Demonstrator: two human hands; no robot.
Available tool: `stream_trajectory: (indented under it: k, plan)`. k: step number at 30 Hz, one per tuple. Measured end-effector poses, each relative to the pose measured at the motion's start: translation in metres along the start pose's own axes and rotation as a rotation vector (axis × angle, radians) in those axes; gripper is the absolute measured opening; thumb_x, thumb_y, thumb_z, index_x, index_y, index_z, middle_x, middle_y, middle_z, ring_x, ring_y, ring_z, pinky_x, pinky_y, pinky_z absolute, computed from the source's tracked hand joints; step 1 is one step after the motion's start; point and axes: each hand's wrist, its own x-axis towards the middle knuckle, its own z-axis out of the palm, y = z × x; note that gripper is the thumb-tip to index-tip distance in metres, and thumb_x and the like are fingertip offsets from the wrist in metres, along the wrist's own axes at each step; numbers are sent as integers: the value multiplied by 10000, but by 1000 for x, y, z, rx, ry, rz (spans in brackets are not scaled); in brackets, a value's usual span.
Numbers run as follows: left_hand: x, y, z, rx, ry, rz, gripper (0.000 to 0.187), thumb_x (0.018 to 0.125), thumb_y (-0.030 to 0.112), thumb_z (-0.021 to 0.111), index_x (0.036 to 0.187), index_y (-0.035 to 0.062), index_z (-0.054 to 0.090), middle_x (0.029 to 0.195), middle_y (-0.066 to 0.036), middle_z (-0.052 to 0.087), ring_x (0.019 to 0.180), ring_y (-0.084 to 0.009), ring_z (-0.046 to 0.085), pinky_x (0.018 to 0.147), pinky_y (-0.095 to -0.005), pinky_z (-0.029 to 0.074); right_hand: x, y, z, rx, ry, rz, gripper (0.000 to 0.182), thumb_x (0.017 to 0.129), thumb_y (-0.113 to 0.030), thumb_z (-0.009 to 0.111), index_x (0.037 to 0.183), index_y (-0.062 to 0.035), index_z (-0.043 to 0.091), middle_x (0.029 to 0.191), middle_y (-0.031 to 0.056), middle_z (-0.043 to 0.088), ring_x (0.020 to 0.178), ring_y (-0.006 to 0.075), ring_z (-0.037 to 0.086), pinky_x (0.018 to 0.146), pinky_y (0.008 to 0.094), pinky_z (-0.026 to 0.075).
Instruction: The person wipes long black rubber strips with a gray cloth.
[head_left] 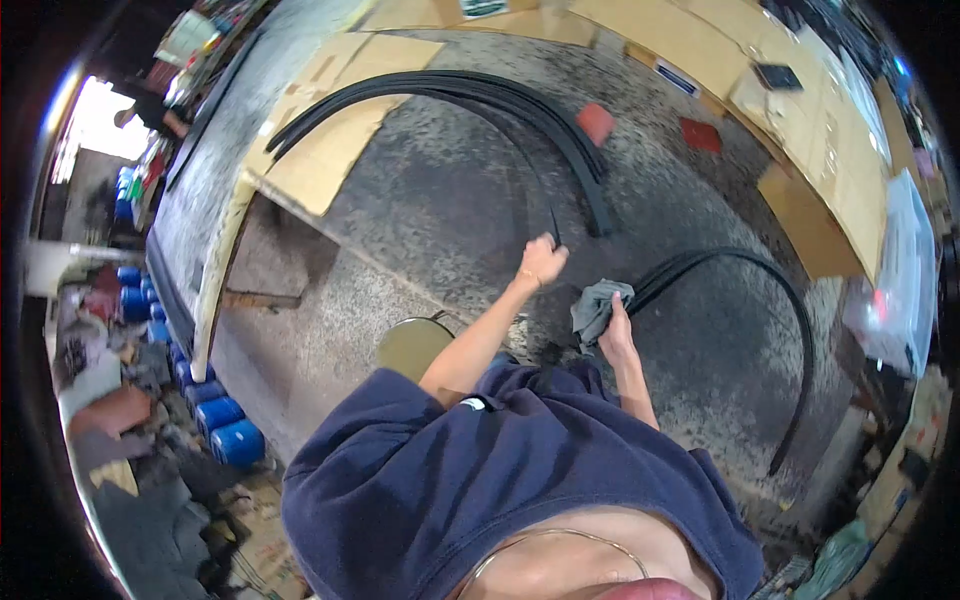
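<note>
Mid-frame: left hand (pixel 543 262) pinches one thin strip (pixel 554 218), right hand (pixel 619 336) clutches one crumpled cloth (pixel 596 312); two curved black bundles (pixel 556 122) upper centre, right.

Inside the curve of far strips (pixel 480 85), my left fingers (pixel 548 248) have room above the tabletop (pixel 430 180). Ahead, this curve blocks; rightward, near strips (pixel 740 255) and then cardboard (pixel 815 225) obstruct.

Black strips (pixel 592 200), grey cloth (pixel 594 311); mottled grey tabletop (pixel 440 165) (smudged black), navy shirt (pixel 520 480)
</note>
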Motion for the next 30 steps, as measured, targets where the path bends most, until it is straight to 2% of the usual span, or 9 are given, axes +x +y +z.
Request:
stream_trajectory:
  k: [2, 6, 10, 12, 13, 18, 22, 26, 30]
  plan:
    - [-50, 20, -35, 130, -77, 43, 311, 729, 249, 553, 785, -57, 537, 813, -288, 590, 818, -443, 578, 747, -485, 465, -11, -16, 50, 155, -205, 233, 539, 956, -455, 288, 1215, -11, 451, 1164, 81, 537, 1034, 194, 523, 914, 347, 404]
    - [-140, 6, -51, 228, 28, 89, 442, 726, 189, 535, 1019, -132, 455, 950, -300, 561, 885, -438, 562, 796, -465, 465, -26, 7, 124, 10, -257, 343, 667, 871, -616, 346, 1220, -57, 450, 1111, 73, 547, 1045, 210, 518, 915, 383, 412]
    - [-199, -14, -88, 392, 115, 47, 402, 762, 130, 494, 1092, -92, 440, 970, -237, 543, 929, -369, 553, 812, -417, 458, -54, 64, 155, 31, -183, 350, 485, 882, -417, 525, 1172, -30, 483, 1113, 112, 538, 1013, 235, 527, 832, 403, 459]
    - [-232, -23, -97, 399, 217, 57, 354, 768, 129, 494, 1056, -73, 452, 956, -219, 543, 913, -356, 559, 791, -407, 469, -37, 129, 144, -196, -183, -67, 256, 866, -245, 573, 1069, -92, 540, 938, 74, 579, 883, 202, 565, 772, 364, 475]
    - [-246, -27, -105, 425, 277, 92, 307, 774, 129, 494, 1019, -53, 464, 942, -201, 543, 898, -342, 564, 770, -396, 479, -99, 99, 177, -171, -78, 24, 214, 852, -132, 552, 1064, -111, 535, 939, 74, 569, 870, 194, 560, 774, 341, 473]
    - [-330, -26, -119, 409, 242, -99, 256, 781, 125, 493, 987, -26, 472, 925, -182, 550, 860, -327, 594, 708, -418, 501, -133, 140, 156, 53, -446, 625, 407, 868, -413, 469, 974, -44, 603, 885, 109, 628, 838, 266, 592, 793, 432, 466]
    - [-398, -39, -99, 454, 274, 14, 237, 783, 104, 477, 972, -39, 473, 929, -186, 552, 862, -330, 598, 674, -418, 511, -100, 195, 105, -39, -781, 694, 441, 854, -477, 492, 929, -63, 622, 897, 99, 647, 790, 261, 602, 761, 409, 483]
    - [-477, -25, -112, 392, 113, -41, 230, 824, 135, 474, 959, -52, 473, 982, -198, 551, 894, -332, 594, 694, -424, 508, -137, 176, 140, -52, -270, 502, 356, 888, -389, 465, 975, -83, 626, 890, 80, 657, 739, 224, 616, 664, 361, 504]
    - [-493, -40, -111, 179, 220, -110, 348, 851, 266, 482, 965, -62, 461, 940, -205, 570, 867, -346, 597, 687, -409, 501, -140, 191, 147, -65, -526, 477, 350, 918, -386, 413, 994, -118, 624, 854, 27, 655, 682, 148, 597, 583, 296, 480]
